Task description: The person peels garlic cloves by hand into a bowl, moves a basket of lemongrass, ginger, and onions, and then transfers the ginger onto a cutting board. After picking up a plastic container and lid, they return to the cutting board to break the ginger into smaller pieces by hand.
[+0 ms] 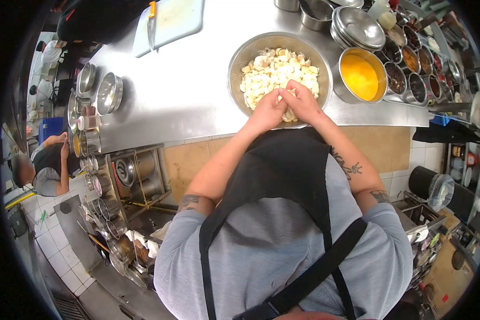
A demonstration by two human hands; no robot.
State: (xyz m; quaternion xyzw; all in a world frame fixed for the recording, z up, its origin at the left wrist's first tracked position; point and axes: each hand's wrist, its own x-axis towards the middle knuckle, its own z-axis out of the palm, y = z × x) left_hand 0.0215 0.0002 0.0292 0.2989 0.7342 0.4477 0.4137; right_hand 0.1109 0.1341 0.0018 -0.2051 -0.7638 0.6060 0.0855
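Observation:
A wide metal colander [234,80] with small holes in its wall stands at the counter's front edge. Pale garlic cloves [280,66] fill much of it. Over the near side of the cloves, my left hand [268,111] and my right hand [304,104] meet at the fingertips. Both are closed in a pinch, apparently on one garlic clove, which the fingers mostly hide. More cloves lie just below the fingers. To the right of the colander, close to my right hand, stands a metal pot [383,85] of yellow-orange liquid [359,77].
A knife [151,29] with an orange handle lies on a white cutting board [178,26] at the back left. Stacked metal bowls [360,26] and several seasoning containers [410,58] crowd the right. More bowls [109,93] sit at left, near another person [48,165].

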